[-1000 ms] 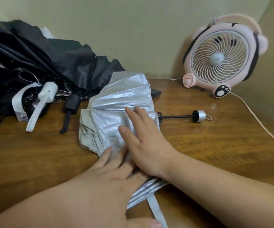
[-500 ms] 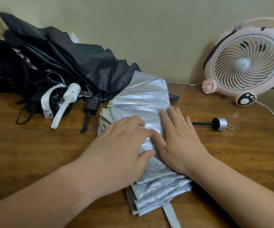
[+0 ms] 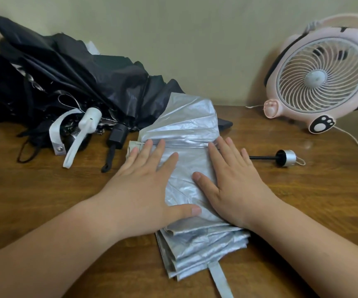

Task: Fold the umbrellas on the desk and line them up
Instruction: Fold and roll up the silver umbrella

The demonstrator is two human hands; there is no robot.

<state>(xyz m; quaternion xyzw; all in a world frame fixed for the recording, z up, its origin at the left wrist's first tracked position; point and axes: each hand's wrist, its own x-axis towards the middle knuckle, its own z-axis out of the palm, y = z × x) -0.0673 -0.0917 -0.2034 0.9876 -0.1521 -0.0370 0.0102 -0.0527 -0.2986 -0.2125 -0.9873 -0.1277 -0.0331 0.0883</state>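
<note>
Left hand: flat, fingers straight and spread, pressing the left half of the silver umbrella.
Right hand: flat, fingers straight, pressing the right half.
Silver umbrella: on the desk, canopy pleated, handle sticking out right.
Black umbrella: unfolded heap, behind-left of the silver umbrella.
</note>
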